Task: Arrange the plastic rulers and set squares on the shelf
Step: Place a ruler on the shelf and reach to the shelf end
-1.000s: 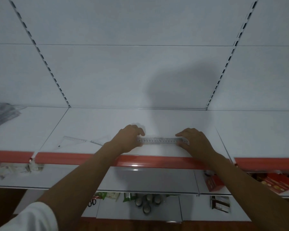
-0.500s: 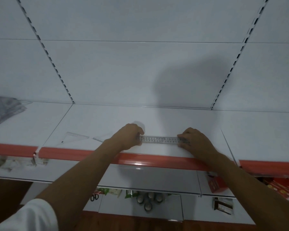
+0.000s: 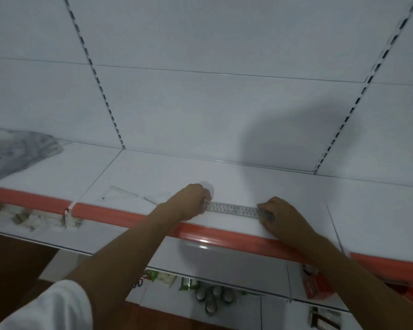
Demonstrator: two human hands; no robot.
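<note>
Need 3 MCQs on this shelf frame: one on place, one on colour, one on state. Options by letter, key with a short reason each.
1. Where does the ruler lie?
A. on the shelf, between the two hands
B. on the lower shelf
C. against the back wall

2. What colour is the shelf's front edge strip?
A. blue
B. orange-red
C. black

3. How is the ruler held?
A. one hand only
B. untouched
C. left hand and right hand, one at each end

Key: 1 A, it lies flat near the front edge with a hand at each end. 2 B, the strip along the front shows orange-red. 3 C, fingers of both hands curl onto the ruler's ends.
</note>
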